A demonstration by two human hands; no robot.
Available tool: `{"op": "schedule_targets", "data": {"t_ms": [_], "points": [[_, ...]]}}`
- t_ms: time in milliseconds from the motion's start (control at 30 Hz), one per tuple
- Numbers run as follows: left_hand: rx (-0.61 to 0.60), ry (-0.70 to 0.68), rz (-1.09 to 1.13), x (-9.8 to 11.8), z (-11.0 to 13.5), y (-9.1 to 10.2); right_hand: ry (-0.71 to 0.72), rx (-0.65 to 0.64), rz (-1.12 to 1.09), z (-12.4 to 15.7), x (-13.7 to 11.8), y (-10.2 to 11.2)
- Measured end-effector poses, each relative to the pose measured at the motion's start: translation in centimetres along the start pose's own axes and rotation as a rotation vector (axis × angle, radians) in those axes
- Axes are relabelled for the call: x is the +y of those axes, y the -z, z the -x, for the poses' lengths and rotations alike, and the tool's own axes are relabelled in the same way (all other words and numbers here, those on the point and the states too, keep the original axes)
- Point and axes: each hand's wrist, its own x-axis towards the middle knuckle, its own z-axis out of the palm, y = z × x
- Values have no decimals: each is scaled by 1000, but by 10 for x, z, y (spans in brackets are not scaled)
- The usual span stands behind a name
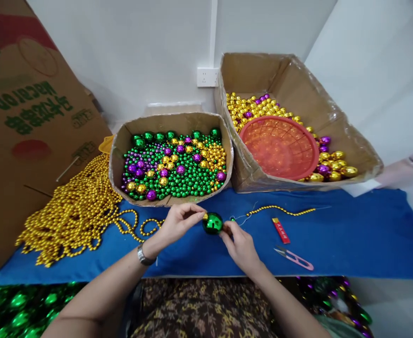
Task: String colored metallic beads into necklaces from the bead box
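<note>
So I'm standing here watching this and it looks like a mid-string moment, my guess anyway. The shiny green ball (pixel 212 223) is up over the near edge area of the blue-covered table (pixel 361 239), with both hands on it. Left hand (pixel 181 221) has thumb and finger pinched at its left end, right by a little gold bead (pixel 205 216). Right hand (pixel 240 245) has fingertips closed on the right end. So the hands are apart from each other, ball sitting between them.

Done so far, from what I can see: a short row of gold beads (pixel 280 208) is already threaded, lying to the right, with a thin pale thread (pixel 254 209) running from it back toward the right hand, and a small green bead (pixel 232 219) just beside that hand. Can't tell if the thread goes through the ball yet, so I wouldn't call that bit finished.

Off to the left there's a big heap of gold bead strings (pixel 82 206), all strung. Plenty still loose though: the left box (pixel 192 121) is full of mixed green, gold and purple beads, and the right box (pixel 252 68) has loads more, with a red basket (pixel 280 150) on top. The pink snips (pixel 294 259) are lying untouched near the right hand.
</note>
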Motion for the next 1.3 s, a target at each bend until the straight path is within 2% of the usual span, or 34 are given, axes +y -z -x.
{"op": "schedule_targets", "data": {"t_ms": [133,233,367,500,533,567,633,667,733,800,867,900,1033,1100,1167,1300], "points": [[88,-96,-127,-1,8,0,11,-130,-19,-1,6,2],[105,-177,-191,17,8,0,31,-97,-3,-13,-1,11],[80,-224,-144,43,3,-1,122,-68,-89,-32,-16,8],[-18,-165,-96,45,-25,15,93,-52,-146,-37,-18,1],[-14,-164,-161,42,-37,22,71,-47,-159,-37,-17,1],[40,-185,-267,36,-50,30,52,-45,-172,-37,-17,1],[171,-235,-617,22,-77,46,34,-49,-188,-35,-16,2],[196,-220,-774,14,-90,53,32,-50,-190,-35,-17,3],[174,-148,-984,-1,-109,62,24,-54,-182,-33,-19,4],[142,-99,-1053,-10,-117,67,15,-51,-162,-32,-20,4],[142,-102,-932,-13,-116,67,21,-32,-136,-31,-20,3],[148,-99,-780,-12,-112,67,31,-22,-124,-31,-20,3],[150,5,127,2,-86,58,76,-17,-100,-31,-18,3],[141,54,406,9,-74,51,99,-25,-97,-31,-19,3],[152,82,524,13,-64,45,119,-26,-90,-30,-20,2],[195,72,551,15,-55,38,130,-31,-65,-29,-22,1]]}}
